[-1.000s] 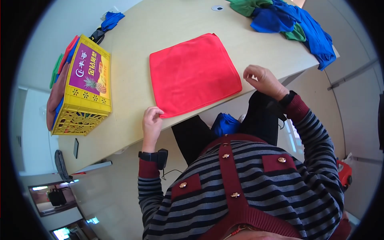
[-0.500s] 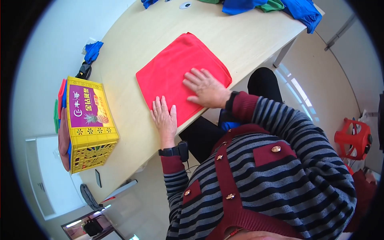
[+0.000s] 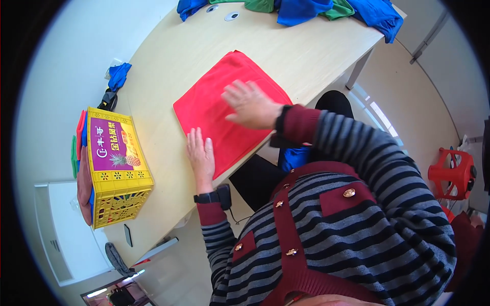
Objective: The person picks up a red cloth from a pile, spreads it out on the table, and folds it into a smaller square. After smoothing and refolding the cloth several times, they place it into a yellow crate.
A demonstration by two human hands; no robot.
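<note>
A red cloth [image 3: 227,145], folded into a rough square with its layers showing along the right edge, lies flat on the pale wooden table [image 3: 168,61]. My left hand [image 3: 201,159] rests palm down on the cloth's near left edge, its fingers stretched out. Over the middle and right part of the cloth is my right hand [image 3: 251,106], slightly blurred, fingers extended and nothing in its grasp. Whether its palm touches the fabric I cannot tell. Part of the cloth is hidden under both hands.
At left stands a yellow plastic crate [image 3: 122,183] with folded coloured cloths along its far side. A phone [image 3: 128,235] lies near it. Blue cloths [image 3: 377,18] and a green cloth [image 3: 339,9] lie along the far edge. A red stool [image 3: 451,173] stands on the floor at right.
My right hand has moved left and a little farther away over the cloth. My left hand stays at the near left edge. The whole view has shifted slightly.
</note>
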